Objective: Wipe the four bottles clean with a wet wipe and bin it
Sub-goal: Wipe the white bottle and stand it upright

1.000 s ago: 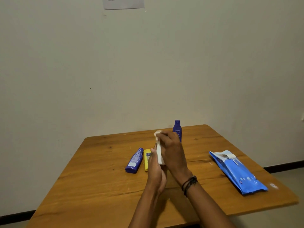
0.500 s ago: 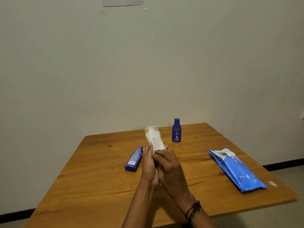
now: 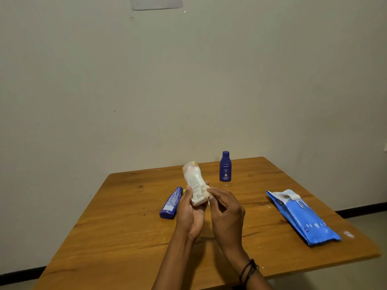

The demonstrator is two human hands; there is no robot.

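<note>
Wiping step, white bottle in hand. To do it well, as a judgement: keep the left grip low on the body so the upper part stays exposed, press the wipe flat and run it along the length, then turn the bottle a bit each pass so the back, cap and base all get covered; a loose pinch will only skim the side.

Landmark = white bottle [image 3: 193, 185], left to right:
- Lying blue bottle [image 3: 171, 203]: flat on the table [image 3: 125, 227], just left of the white bottle and lower.
- Yellow item [image 3: 184, 190]: only a sliver shows between the lying blue bottle and the left hand; cannot tell what it is, probably the fourth bottle.
- Left hand [image 3: 189, 214]: wrapped round the white bottle's lower half, holding it up off the table, tilted with its cap up and to the left.
- Wet wipe [image 3: 206, 194]: bunched against the white bottle's lower right side.
- Right hand [image 3: 227, 213]: just right of the bottle, fingertips pinched on the wipe, pressing it to the bottle.
- Upright blue bottle [image 3: 225, 166]: standing behind and right, apart from both hands.
- Wipes pack [image 3: 303, 216]: well to the right, flap open.

No bin in view.
</note>
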